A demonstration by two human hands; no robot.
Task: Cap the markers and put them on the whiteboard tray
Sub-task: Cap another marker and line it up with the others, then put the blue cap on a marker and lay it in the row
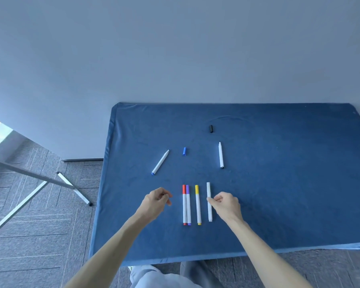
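Near the front of the blue cloth-covered table (289, 194), three capped markers lie in a row: red (184, 206), purple (188, 206) and yellow (198, 206). To their right lies a white-capped marker (208, 188), and the fingertips of my right hand (226, 204) pinch its middle. My left hand (157, 201) hovers left of the row, its fingers curled on nothing. Farther back an uncapped blue marker (160, 162) lies at a slant, with its blue cap (184, 151) to the right. An uncapped black marker (221, 155) lies below its black cap (211, 128).
A plain wall rises right behind the table. At the left, a metal frame with angled legs (67, 183) stands on the grey carpet floor. The table's front edge (195, 257) runs just above my legs.
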